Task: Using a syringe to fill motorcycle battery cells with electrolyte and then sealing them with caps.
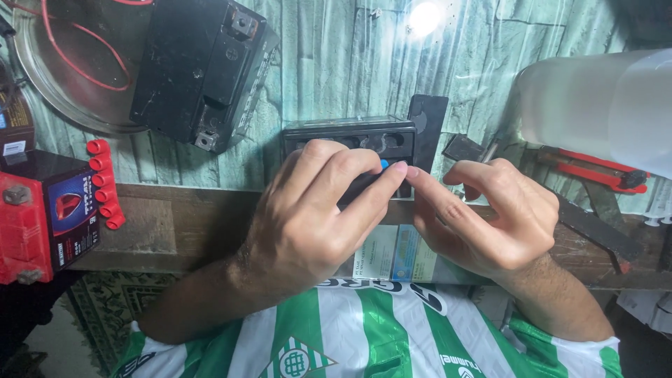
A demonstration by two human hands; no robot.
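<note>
Here, a small black rectangular battery case [350, 143] is seen standing at the front edge of the bench [175, 224], its top row of openings turned toward the camera. The left hand [308, 217] is laid over its front, the fingers curled and pressed together with the thumb around a dark, narrow piece tipped with a small blue cap [384, 164]. The right hand [490, 217] is brought in from the other side, its forefinger stretched out and touching the left fingertips just beside the blue cap; nothing is pinched by it, the remaining fingers being loosely bent. A black flat strip [428, 122] is propped behind the case. Toward the back left corner a larger black battery [199, 70] lies tilted beside a round clear dish [42, 84] holding red wire, and a red and black battery [42, 217] with a strip of red caps [105, 185] sits at the left edge. A translucent white plastic bottle [595, 105] and a red-handled tool [602, 171] occupy the right side. As the case stands so near the edge, it could be tipped off by uneven pressure, and the small cap could be dropped if the pinch loosens.
</note>
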